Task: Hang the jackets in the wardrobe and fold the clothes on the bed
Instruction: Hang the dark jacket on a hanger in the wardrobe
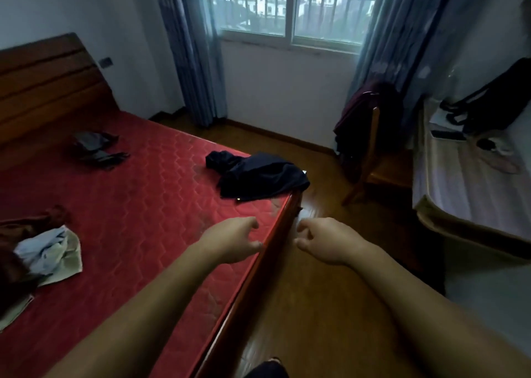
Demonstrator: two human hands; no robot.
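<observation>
Reaching forward at the edge of the red quilted bed [143, 205], the left hand [232, 239] and right hand [324, 239] hover empty, both loosely curled. At twelve o'clock the crumpled navy garment [258, 176] overhangs the bed corner; a one-sided tug would likely drag it onto the brown wooden floor [316, 306].

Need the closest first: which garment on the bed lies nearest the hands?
The navy garment, at the bed corner; the grey pile and pale pile lie farther.

barred window [290, 7], blue curtains [195, 47], white wall [287, 90], wooden floor [316, 291], wooden chair [385, 173].
</observation>
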